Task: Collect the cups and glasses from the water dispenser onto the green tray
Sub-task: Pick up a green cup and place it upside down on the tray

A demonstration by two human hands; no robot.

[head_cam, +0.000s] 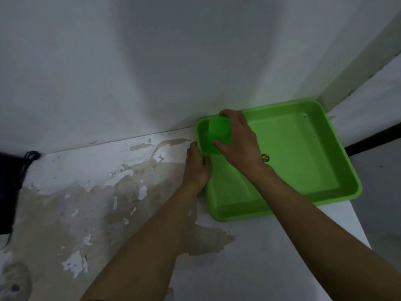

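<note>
One green cup [218, 135], gripped from above in my right hand [238, 144], sits upright in the tray's [303, 148] far-left corner; my left hand [197, 168] clasps the tray's left rim.

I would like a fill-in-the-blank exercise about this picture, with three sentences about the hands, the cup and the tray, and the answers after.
1. The right hand grips a green plastic cup in the far-left ____ of the tray.
2. The left hand holds the ____ of the shallow green plastic tray.
3. The tray lies on a white counter with peeling paint, next to the ____.

Missing words: corner; rim; wall
</note>
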